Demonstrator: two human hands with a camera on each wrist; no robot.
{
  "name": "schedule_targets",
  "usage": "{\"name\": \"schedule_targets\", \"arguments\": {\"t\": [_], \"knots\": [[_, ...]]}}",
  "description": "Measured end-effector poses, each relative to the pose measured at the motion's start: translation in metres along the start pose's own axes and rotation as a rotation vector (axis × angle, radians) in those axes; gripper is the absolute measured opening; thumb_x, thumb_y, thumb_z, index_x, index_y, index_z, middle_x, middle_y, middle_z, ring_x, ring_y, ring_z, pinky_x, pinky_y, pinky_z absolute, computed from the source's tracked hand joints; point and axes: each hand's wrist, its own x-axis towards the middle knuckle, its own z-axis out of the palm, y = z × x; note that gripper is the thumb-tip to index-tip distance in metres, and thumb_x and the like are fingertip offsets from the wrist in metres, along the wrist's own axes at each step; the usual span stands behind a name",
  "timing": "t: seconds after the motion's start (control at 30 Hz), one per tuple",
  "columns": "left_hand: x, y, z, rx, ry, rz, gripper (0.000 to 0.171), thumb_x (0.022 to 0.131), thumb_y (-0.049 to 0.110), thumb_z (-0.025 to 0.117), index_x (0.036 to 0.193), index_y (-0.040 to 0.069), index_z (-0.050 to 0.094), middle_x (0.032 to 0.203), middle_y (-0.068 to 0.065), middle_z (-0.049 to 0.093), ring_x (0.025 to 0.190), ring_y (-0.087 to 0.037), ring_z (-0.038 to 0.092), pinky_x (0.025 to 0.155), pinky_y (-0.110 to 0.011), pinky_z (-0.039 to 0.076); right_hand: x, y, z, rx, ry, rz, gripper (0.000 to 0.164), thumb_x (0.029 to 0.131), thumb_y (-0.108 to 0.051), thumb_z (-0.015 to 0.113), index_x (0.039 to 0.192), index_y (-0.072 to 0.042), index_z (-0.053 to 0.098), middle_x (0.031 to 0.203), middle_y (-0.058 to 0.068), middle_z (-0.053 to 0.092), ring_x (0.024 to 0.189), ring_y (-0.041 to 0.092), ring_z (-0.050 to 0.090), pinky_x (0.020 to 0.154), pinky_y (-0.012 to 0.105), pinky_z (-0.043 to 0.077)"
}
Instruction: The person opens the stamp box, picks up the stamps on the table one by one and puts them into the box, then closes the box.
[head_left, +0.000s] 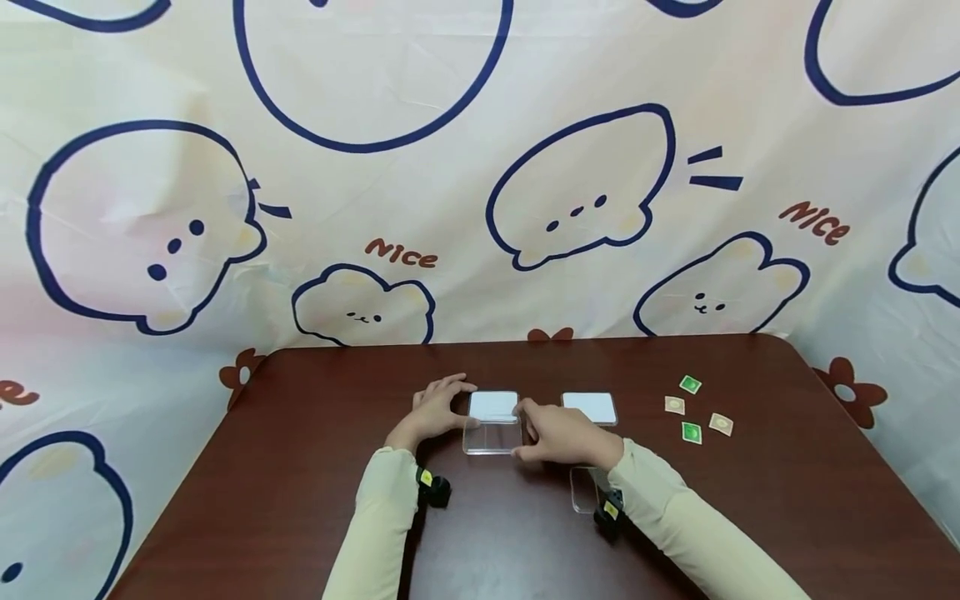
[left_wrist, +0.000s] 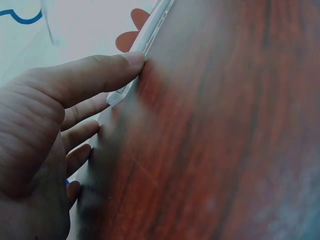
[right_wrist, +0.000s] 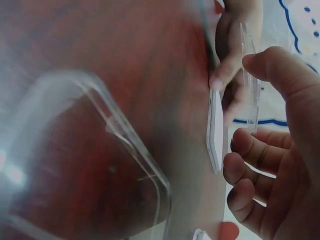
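Note:
In the head view, my left hand [head_left: 433,412] grips the left side of a shallow case [head_left: 492,404] with a white face, lying on the table. In the left wrist view, the thumb presses on the case's edge [left_wrist: 145,37], the other fingers behind it. My right hand [head_left: 566,433] pinches a clear plastic lid [head_left: 491,442] between thumb and fingers. The right wrist view shows that lid [right_wrist: 252,95] raised above the table, tilted and apart from the white-faced case [right_wrist: 215,132]. What lies inside the case is hidden.
A second white-faced case [head_left: 590,407] lies just beyond my right hand. Another clear lid [head_left: 583,492] lies under my right wrist. Several small green and beige square pieces, including a green one [head_left: 692,432], are scattered at the right on the brown table [head_left: 300,500]. A printed cloth hangs behind.

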Motion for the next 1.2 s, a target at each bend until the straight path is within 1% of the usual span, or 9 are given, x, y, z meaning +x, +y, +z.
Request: {"name": "schedule_targets", "arguments": {"t": [0.13,0.23,0.4,0.57,0.73,0.8,0.97,1.07,1.2], "knots": [[-0.001,-0.001,0.001,-0.005,0.014,0.015,0.062,0.082,0.031,0.076,0.137,0.015,0.054,0.157,-0.008,0.030,0.142,-0.037,0.025,0.104,-0.058,0.019,-0.012,-0.006,0.002,-0.001,-0.008,-0.036,0.050,0.084,-0.042,0.069,0.120,-0.012,0.053,0.067,-0.011,0.050,0.051,0.001,0.042,0.046,0.021,0.033],[0.000,-0.002,0.004,-0.021,0.022,0.017,0.062,0.081,0.031,0.077,0.136,0.015,0.054,0.157,-0.008,0.031,0.142,-0.037,0.025,0.104,-0.059,0.019,-0.021,-0.008,0.004,-0.007,-0.018,-0.058,0.049,0.083,-0.041,0.071,0.119,-0.012,0.055,0.064,-0.013,0.049,0.050,-0.001,0.042,0.045,0.021,0.034],[0.000,-0.001,0.009,-0.040,0.023,0.010,0.062,0.080,0.033,0.078,0.135,0.016,0.055,0.157,-0.006,0.031,0.142,-0.036,0.026,0.105,-0.058,0.019,-0.034,-0.010,0.010,-0.028,-0.043,-0.058,0.050,0.080,-0.043,0.072,0.118,-0.014,0.057,0.064,-0.015,0.048,0.052,-0.002,0.043,0.047,0.021,0.036],[-0.001,-0.003,0.007,-0.035,0.030,0.009,0.061,0.080,0.032,0.078,0.134,0.016,0.055,0.156,-0.007,0.032,0.141,-0.036,0.026,0.105,-0.059,0.019,-0.036,-0.018,0.017,-0.082,-0.039,-0.063,0.052,0.078,-0.049,0.073,0.116,-0.015,0.058,0.070,-0.013,0.054,0.058,0.000,0.046,0.052,0.023,0.039],[-0.002,-0.006,0.008,-0.032,0.020,0.005,0.061,0.080,0.032,0.078,0.135,0.015,0.055,0.156,-0.007,0.031,0.141,-0.037,0.026,0.104,-0.059,0.019,-0.039,-0.023,0.026,-0.120,-0.047,-0.052,0.055,0.076,-0.055,0.073,0.112,-0.016,0.060,0.074,-0.011,0.059,0.062,0.000,0.052,0.052,0.025,0.041],[-0.004,-0.007,0.010,-0.027,0.010,0.007,0.062,0.080,0.033,0.077,0.135,0.015,0.054,0.156,-0.007,0.031,0.141,-0.037,0.026,0.104,-0.058,0.020,-0.042,-0.024,0.030,-0.153,-0.035,-0.046,0.056,0.075,-0.058,0.073,0.110,-0.016,0.060,0.075,-0.010,0.061,0.065,0.002,0.055,0.052,0.026,0.041],[-0.002,-0.006,0.009,-0.037,0.028,0.029,0.062,0.079,0.031,0.078,0.134,0.014,0.055,0.156,-0.009,0.032,0.140,-0.039,0.027,0.104,-0.060,0.019,-0.046,-0.027,0.034,-0.249,0.026,-0.065,0.057,0.074,-0.059,0.073,0.108,-0.014,0.060,0.080,-0.006,0.064,0.070,0.008,0.062,0.052,0.029,0.043],[-0.001,-0.007,0.008,-0.031,0.028,0.019,0.062,0.079,0.032,0.078,0.134,0.016,0.055,0.156,-0.007,0.032,0.140,-0.038,0.027,0.104,-0.059,0.019,-0.046,-0.029,0.035,-0.284,0.044,-0.071,0.056,0.075,-0.059,0.072,0.105,-0.013,0.059,0.081,-0.006,0.062,0.072,0.009,0.062,0.052,0.029,0.043],[0.001,-0.007,0.007,-0.016,0.027,0.006,0.061,0.079,0.033,0.078,0.134,0.018,0.055,0.156,-0.006,0.032,0.140,-0.036,0.028,0.105,-0.058,0.020,-0.046,-0.032,0.035,-0.308,0.047,-0.070,0.055,0.075,-0.059,0.072,0.103,-0.013,0.058,0.086,-0.005,0.062,0.074,0.011,0.062,0.054,0.029,0.044]]}}
